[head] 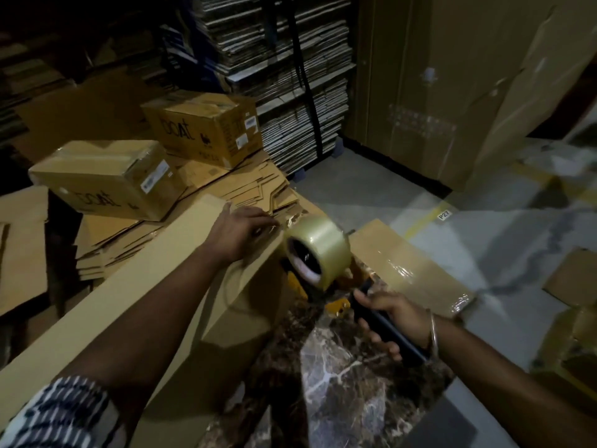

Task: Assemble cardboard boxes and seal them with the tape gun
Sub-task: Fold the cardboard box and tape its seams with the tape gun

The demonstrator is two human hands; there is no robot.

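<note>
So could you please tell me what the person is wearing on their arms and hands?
Both hands are bare, without gloves. The left arm has a sleeve with dark and white stripes pushed up near the elbow. The right wrist carries a thin metal bangle; no sleeve shows on that forearm.

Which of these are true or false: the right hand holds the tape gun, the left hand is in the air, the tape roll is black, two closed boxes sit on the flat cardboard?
1. The right hand grips the tape gun by its handle. True.
2. The left hand hangs in the air. False: it presses on the long cardboard box.
3. The tape roll is black. False: it is clear, pale tape.
4. Two closed boxes sit on the flattened cardboard stack. True.
</note>
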